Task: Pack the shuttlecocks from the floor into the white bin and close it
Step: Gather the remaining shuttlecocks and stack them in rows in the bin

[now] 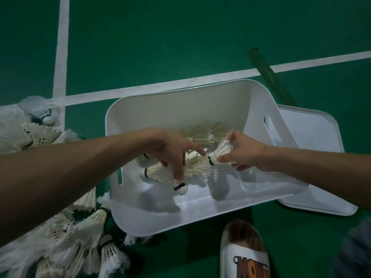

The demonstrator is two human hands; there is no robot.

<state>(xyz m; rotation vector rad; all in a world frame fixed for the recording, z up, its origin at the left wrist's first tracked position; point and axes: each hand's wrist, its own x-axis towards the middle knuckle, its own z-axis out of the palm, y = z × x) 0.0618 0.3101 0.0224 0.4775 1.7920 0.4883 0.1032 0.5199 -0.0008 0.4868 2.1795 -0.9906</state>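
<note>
The white bin (180,109) stands open on the green floor, with several feather shuttlecocks (202,133) lying inside. My left hand (170,149) reaches into the bin and its fingers pinch a shuttlecock (170,177) whose cork points toward me. My right hand (244,152) is also inside the bin and grips another shuttlecock (220,152) by its feathers, cork pointing left. The bin's white lid (313,157) lies flat on the floor to the right, partly under the bin's edge. A large pile of shuttlecocks (66,243) covers the floor at the left.
White court lines (62,47) cross the green floor behind the bin. A dark green strip (269,77) lies diagonally behind the bin's right corner. My foot in a white slipper (244,253) stands just in front of the bin.
</note>
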